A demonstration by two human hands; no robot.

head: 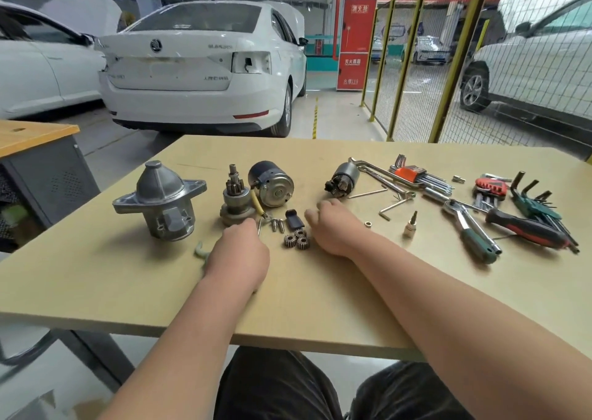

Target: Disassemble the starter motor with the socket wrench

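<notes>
A head-worn view looked down on a pale wooden table (320, 307) in a car workshop, where a starter motor already lay in pieces. Three small gears (296, 240) sat between the person's hands, and every place below is told from them.

- Well to their left stood the grey nose housing (163, 201).
- Just beyond them to the left stood the pinion drive (234, 201).
- Beyond them lay the round motor body (272, 184).
- Beyond them to the right lay the dark solenoid (342, 179).
- The left hand (238, 253) rested just left of the gears. Its fingers were curled beside a thin metal pin (259, 227). Whether they pinched the pin could not be told.
- The right hand (333, 227) rested just right of the gears, loosely curled, with nothing visible in it.
- The socket wrench (471, 227) lay well to the right of the gears, past the right hand. Nothing touched it.

The wrench's long axis ran diagonally. Its ratchet head pointed away and left towards the gears, and its green handle pointed towards the person and right. The right hand was clearly the nearer one, so reaching for the wrench would probably mean a sideways sweep to the right to take the handle. Hex keys (416, 176) and a screwdriver (525, 230) lay crowded around it.
</notes>
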